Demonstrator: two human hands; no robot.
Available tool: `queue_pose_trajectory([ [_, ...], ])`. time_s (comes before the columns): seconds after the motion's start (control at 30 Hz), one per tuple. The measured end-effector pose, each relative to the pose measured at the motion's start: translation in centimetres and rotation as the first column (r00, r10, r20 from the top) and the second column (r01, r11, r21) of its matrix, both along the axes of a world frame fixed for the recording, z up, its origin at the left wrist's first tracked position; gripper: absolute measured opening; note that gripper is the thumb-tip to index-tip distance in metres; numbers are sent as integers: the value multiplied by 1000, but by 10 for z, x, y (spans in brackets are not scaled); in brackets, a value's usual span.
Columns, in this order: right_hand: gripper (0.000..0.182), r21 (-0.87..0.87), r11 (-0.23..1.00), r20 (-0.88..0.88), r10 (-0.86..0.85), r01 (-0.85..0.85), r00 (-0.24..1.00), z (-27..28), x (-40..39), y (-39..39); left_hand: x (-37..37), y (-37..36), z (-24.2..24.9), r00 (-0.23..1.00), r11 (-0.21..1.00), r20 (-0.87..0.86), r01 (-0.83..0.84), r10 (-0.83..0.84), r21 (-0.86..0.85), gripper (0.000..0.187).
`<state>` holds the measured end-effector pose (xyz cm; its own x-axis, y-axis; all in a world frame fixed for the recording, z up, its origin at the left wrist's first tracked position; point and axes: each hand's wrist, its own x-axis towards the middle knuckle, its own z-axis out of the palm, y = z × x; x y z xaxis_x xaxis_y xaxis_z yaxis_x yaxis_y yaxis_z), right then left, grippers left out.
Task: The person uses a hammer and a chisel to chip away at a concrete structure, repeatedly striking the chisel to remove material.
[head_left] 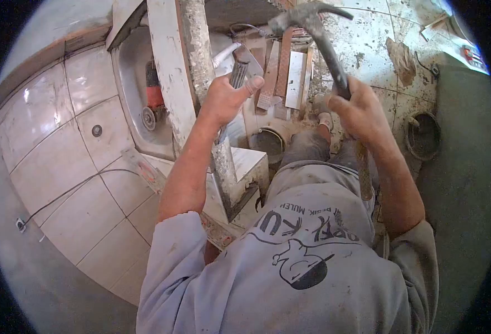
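My right hand is closed round the dark handle of a claw hammer. The hammer is raised, its claw head at the top of the view and the handle's lower end hanging below my fist. My left hand grips a dark, ridged chisel, held upright with its top end above my thumb. Its lower end runs down behind my wrist, beside the edge of a narrow upright partition with rough mortar on it. A white-tiled ledge with a raw edge juts out below my left hand.
A red angle grinder lies in the metal sink at left. Tile strips lean beyond my hands. One bucket stands near my legs, another at right. A cable crosses the tiled surface. Debris litters the floor.
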<state>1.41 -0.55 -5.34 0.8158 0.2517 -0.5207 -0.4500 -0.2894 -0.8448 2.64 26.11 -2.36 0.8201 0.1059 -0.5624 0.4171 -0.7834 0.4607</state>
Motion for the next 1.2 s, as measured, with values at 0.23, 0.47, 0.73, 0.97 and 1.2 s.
queue_pose_trajectory([
  [0.23, 20, 52, 998, -84, -38, 43, 996, -5, -9, 2, -14, 11, -21, 1000, 997, -7, 26, -25, 67, 52],
  [0.47, 22, 111, 949, -60, -290, 296, 955, 7, -2, -19, -18, 2, -13, 993, 994, 68, 93, -97, 55, 50],
  [0.73, 21, 25, 967, 31, -253, 252, 967, 3, -11, -19, -7, -3, -3, 992, 991, -101, 88, -78, 99, 63],
  [0.97, 19, 107, 933, -15, -345, 344, 939, 7, -9, -26, -17, -12, -15, 984, 963, -83, 169, -155, 211, 58],
  [1.2, 22, -14, 999, 229, -44, 48, 972, -21, -34, -3, -21, -12, -18, 980, 972, -76, 193, -184, 138, 58],
])
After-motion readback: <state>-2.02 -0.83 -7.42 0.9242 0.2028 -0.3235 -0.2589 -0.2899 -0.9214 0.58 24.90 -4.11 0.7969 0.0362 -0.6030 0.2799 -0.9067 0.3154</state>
